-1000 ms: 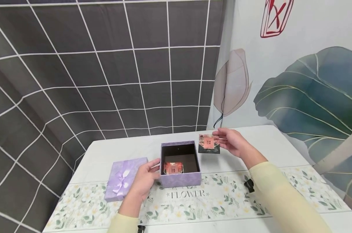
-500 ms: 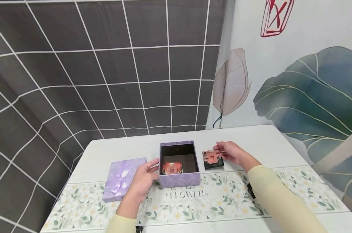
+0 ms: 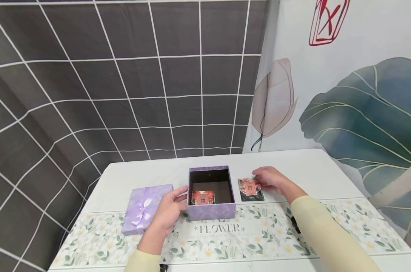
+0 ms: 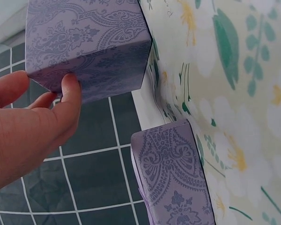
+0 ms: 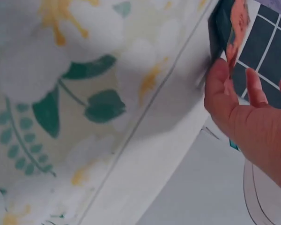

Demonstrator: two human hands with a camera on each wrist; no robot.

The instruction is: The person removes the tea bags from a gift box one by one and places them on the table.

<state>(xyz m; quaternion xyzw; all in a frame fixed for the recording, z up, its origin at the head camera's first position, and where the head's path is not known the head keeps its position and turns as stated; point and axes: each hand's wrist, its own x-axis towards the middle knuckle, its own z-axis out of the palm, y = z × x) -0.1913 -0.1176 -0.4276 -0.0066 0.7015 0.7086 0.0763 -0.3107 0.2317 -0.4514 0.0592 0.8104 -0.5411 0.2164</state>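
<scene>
A purple patterned box (image 3: 212,212) with a dark inside stands uncovered on the table. In it, at the front left, lies a red and orange square packet (image 3: 202,197). My left hand (image 3: 168,210) rests with its fingertips against the box's left side; in the left wrist view the fingers (image 4: 71,91) touch near its edge. To the right of the box a similar packet (image 3: 250,189), orange above and black below, lies on the table. My right hand (image 3: 271,179) is at this packet's right edge, a fingertip touching it in the right wrist view, other fingers apart.
The purple lid (image 3: 145,209) with a ribbon bow lies left of the box, behind the left hand. A white tablecloth (image 3: 287,160) with a floral band covers the table. A dark gridded curtain (image 3: 178,83) hangs behind it.
My right hand has lowered the packet from above the table beside the box, and it now lies flat. The fingers have loosened from it. The left hand has stayed at the box.
</scene>
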